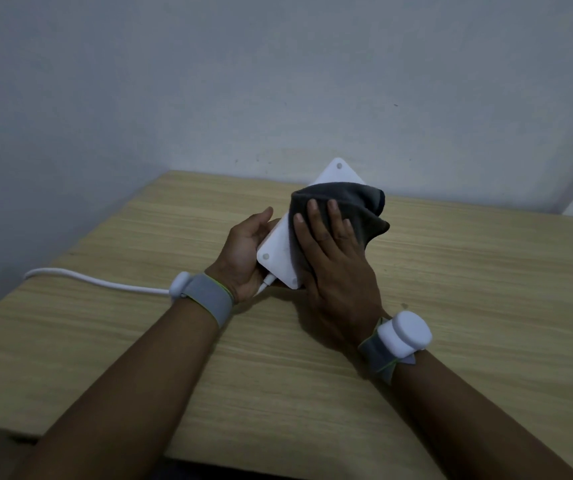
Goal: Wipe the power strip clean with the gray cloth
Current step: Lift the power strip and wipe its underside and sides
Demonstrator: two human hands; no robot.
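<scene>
The white power strip [278, 251] sits at the centre of the frame, lifted off the table and tilted, its long axis running from lower left to upper right. The face turned to the camera is plain, with small round recesses at the corners (it looks like the underside, since no sockets show). Holding it up this way likely exposes a face that would otherwise lie against the wood.

The gray cloth [354, 206] is draped over the strip's middle and far half, bunched at its upper right edge. The right hand [337, 271] lies on top of it with fingers straight and spread, pressing the cloth flat against the plastic rather than clutching it. A flat palm puts more of the fabric in contact for a sweeping wipe.

The left hand [243, 258] cradles the near end from the left, thumb up along the edge and the fingers apparently wrapped behind, grasping the strip to brace it against the right hand's pressure.

The white cable [87, 280] leaves the strip's near end and trails to the left edge of the frame across the wooden table [485, 289]. Both wrists carry gray bands with white modules [402, 336]. A pale wall [208, 81] fills the upper half.
</scene>
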